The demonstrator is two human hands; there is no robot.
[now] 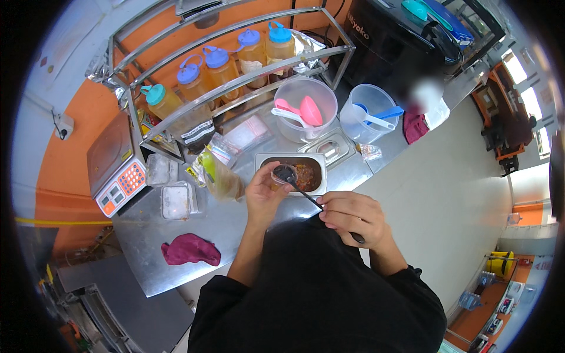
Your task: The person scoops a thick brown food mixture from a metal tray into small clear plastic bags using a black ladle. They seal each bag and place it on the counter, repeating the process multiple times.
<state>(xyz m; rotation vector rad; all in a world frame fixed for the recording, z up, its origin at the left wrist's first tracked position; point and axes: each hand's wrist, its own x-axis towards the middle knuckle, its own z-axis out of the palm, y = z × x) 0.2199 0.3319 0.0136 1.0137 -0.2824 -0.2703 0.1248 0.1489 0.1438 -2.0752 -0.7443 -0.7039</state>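
My left hand (263, 189) holds a small clear plastic cup (277, 182) over the left part of a rectangular steel food pan (323, 176). Chunky red-brown sauce (307, 176) lies in the pan. In my right hand (355, 216) is the handle of a black ladle (304, 193), and its bowl sits at the cup's mouth. How much is in the cup is hard to tell. Left of the pan, a light-green utensil (209, 167) stands in a clear plastic bag (224, 187) with brownish contents.
Behind the pan lie a steel lid (332, 149) and two clear tubs (324, 95) (361, 95) with spoons. Squeeze bottles (220, 68) stand in a metal rack (247, 86). A digital scale (119, 187), plastic containers (175, 202) and a maroon cloth (190, 249) are at left.
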